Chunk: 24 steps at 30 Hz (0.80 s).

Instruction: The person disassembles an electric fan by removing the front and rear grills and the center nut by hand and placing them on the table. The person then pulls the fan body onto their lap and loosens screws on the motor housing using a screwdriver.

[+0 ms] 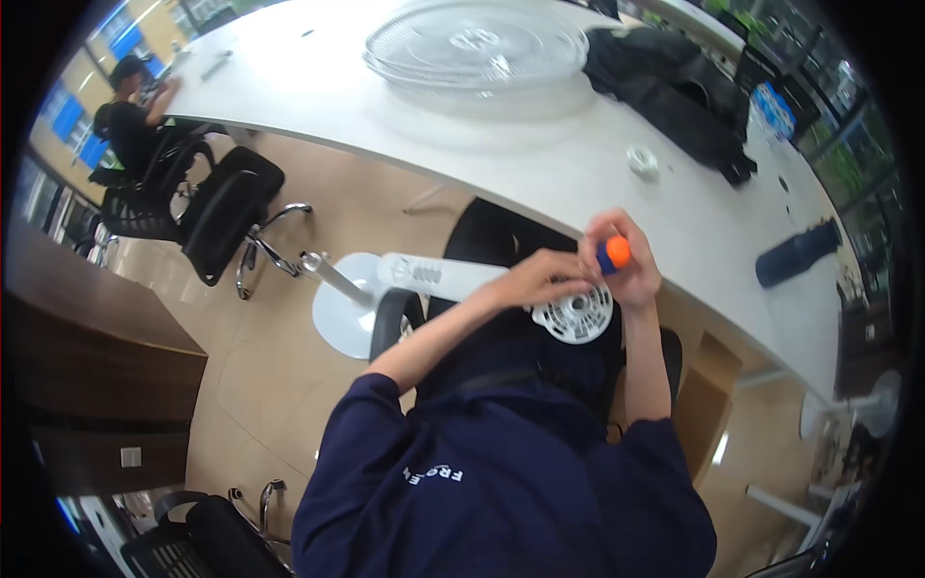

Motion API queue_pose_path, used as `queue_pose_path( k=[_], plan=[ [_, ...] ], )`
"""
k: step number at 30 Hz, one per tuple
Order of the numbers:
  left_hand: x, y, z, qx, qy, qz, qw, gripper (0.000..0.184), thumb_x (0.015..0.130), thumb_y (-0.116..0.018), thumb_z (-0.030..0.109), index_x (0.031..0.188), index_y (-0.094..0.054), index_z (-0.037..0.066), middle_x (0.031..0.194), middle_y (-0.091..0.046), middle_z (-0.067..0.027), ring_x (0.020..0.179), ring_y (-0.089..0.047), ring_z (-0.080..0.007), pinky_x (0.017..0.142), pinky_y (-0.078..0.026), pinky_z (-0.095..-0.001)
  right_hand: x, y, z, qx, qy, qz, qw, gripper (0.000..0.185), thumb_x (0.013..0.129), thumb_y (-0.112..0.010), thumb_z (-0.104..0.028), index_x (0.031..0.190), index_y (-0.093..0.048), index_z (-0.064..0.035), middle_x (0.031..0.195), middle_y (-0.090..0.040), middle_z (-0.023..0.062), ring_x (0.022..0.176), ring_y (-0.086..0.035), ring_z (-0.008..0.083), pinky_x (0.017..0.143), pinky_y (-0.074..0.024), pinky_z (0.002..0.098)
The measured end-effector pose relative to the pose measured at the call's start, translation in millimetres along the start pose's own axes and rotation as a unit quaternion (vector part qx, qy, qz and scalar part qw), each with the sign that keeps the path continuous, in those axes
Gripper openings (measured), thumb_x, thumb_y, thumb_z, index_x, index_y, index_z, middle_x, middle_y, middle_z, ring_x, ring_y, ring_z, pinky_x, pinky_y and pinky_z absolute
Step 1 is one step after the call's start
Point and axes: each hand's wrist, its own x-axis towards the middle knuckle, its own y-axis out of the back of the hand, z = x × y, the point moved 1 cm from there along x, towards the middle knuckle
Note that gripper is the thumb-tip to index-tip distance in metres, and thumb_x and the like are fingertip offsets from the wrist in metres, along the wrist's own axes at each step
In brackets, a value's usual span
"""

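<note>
Seen end-on, a screwdriver handle [614,252], orange and dark blue, is wrapped in the fingers of my right hand [636,275]. My left hand [544,279] has its fingers bent over the upper edge of a white fan motor housing [578,316], a round slotted disc lying over my lap. The fingertips of both hands come close together there; the screwdriver's tip is hidden. From under my left forearm a white fan neck [438,275] with a row of buttons reaches out to the left.
A round white fan base [332,323] with an upright pole stands on the floor. On the white table [462,144] lie fan grilles [477,48], a tape roll [643,162], a black bag [665,87] and a dark bottle [798,253]. Another person [135,111] sits far left, beyond an office chair [226,212].
</note>
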Motion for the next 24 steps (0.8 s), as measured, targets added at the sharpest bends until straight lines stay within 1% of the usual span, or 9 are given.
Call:
queue_pose_path(
  k=[3, 6, 8, 10, 11, 14, 16, 22, 24],
  plan=[
    [-3.0, -4.7, 1.1, -0.048, 0.018, 0.028, 0.998, 0.017, 0.096, -0.07, 0.01, 0.109, -0.075, -0.001, 0.102, -0.076, -0.0152, 0.097, -0.072, -0.0233, 0.088, -0.055, -0.0349, 2.1, 4.0, -3.1, 0.061, -0.007, -0.039, 0.997, 0.063, 0.104, -0.036, -0.056, 0.113, -0.055, 0.0036, 0.066, -0.056, 0.0077, 0.05, -0.046, 0.0091, 0.047, -0.0356, 0.0223],
    [-3.3, -7.1, 2.2, -0.034, 0.028, 0.054, 0.998, 0.016, 0.094, -0.074, 0.01, 0.104, -0.075, -0.001, 0.095, -0.077, -0.0129, 0.088, -0.074, -0.0213, 0.08, -0.056, -0.0334, 3.5, 5.1, 0.0, 0.025, 0.004, -0.051, 0.998, 0.067, 0.105, -0.033, -0.058, 0.115, -0.055, 0.0038, 0.065, -0.056, 0.0068, 0.049, -0.045, 0.0087, 0.046, -0.0343, 0.0222],
    [-4.1, -7.3, 0.7, -0.008, 0.0, 0.071, 0.997, 0.015, 0.093, -0.075, 0.012, 0.1, -0.075, -0.001, 0.09, -0.077, -0.012, 0.082, -0.073, -0.0181, 0.076, -0.056, -0.032, -0.3, 2.2, -2.1, 0.018, 0.006, -0.043, 0.999, 0.064, 0.105, -0.04, -0.059, 0.115, -0.055, 0.0026, 0.072, -0.059, 0.0082, 0.055, -0.051, 0.0098, 0.05, -0.0402, 0.0221],
    [-5.9, -7.8, -7.2, -0.014, 0.027, 0.085, 0.996, 0.016, 0.092, -0.077, 0.013, 0.098, -0.075, -0.002, 0.088, -0.076, -0.0126, 0.081, -0.072, -0.015, 0.075, -0.055, -0.0308, -1.7, -3.3, -4.5, -0.088, 0.08, 0.015, 0.993, 0.053, 0.102, -0.057, -0.051, 0.116, -0.055, 0.0006, 0.081, -0.063, 0.0102, 0.065, -0.059, 0.0127, 0.059, -0.0482, 0.0239],
    [-6.3, -9.7, -11.5, -0.024, 0.03, 0.09, 0.995, 0.017, 0.091, -0.078, 0.013, 0.099, -0.075, -0.002, 0.087, -0.076, -0.0128, 0.081, -0.071, -0.0126, 0.075, -0.054, -0.0296, -3.4, -7.0, -7.0, -0.088, 0.088, 0.005, 0.992, 0.053, 0.102, -0.057, -0.051, 0.116, -0.055, 0.0006, 0.081, -0.063, 0.0102, 0.065, -0.059, 0.0127, 0.059, -0.0482, 0.0239],
    [-5.9, -12.5, -12.3, -0.023, 0.054, 0.109, 0.992, 0.019, 0.087, -0.083, 0.014, 0.1, -0.077, 0.0, 0.085, -0.077, -0.0079, 0.081, -0.069, -0.0088, 0.074, -0.054, -0.0286, -5.7, -14.3, -16.0, -0.117, 0.077, 0.072, 0.988, 0.035, 0.095, -0.074, -0.019, 0.118, -0.055, -0.0002, 0.099, -0.063, 0.0148, 0.087, -0.065, 0.0198, 0.082, -0.055, 0.033],
    [-6.7, -9.4, -11.7, -0.026, 0.123, 0.081, 0.989, 0.023, 0.086, -0.085, 0.016, 0.1, -0.077, 0.001, 0.085, -0.075, -0.0056, 0.08, -0.065, -0.0062, 0.074, -0.053, -0.0273, -2.1, -14.4, -12.5, -0.157, 0.109, 0.055, 0.98, 0.033, 0.096, -0.072, -0.018, 0.118, -0.056, 0.0003, 0.104, -0.063, 0.0155, 0.092, -0.065, 0.0209, 0.087, -0.0541, 0.0347],
    [-4.4, -21.3, -7.3, -0.044, 0.107, 0.08, 0.99, 0.022, 0.091, -0.079, 0.016, 0.106, -0.073, 0.002, 0.098, -0.073, -0.0096, 0.091, -0.067, -0.0124, 0.08, -0.053, -0.0303, -5.5, -15.7, -22.4, -0.204, 0.111, 0.054, 0.971, 0.029, 0.102, -0.058, -0.02, 0.12, -0.057, 0.0028, 0.111, -0.06, 0.0161, 0.101, -0.064, 0.0237, 0.095, -0.0511, 0.0373],
    [-1.7, -19.4, -12.1, 0.02, -0.068, 0.106, 0.992, 0.021, 0.095, -0.076, 0.023, 0.102, -0.075, 0.003, 0.089, -0.071, -0.0074, 0.074, -0.064, -0.0163, 0.068, -0.05, -0.0327, -12.2, -16.1, -25.0, -0.172, 0.1, 0.068, 0.978, 0.03, 0.104, -0.055, -0.021, 0.12, -0.057, 0.0035, 0.11, -0.06, 0.0161, 0.1, -0.064, 0.0236, 0.094, -0.051, 0.037]
  ],
)
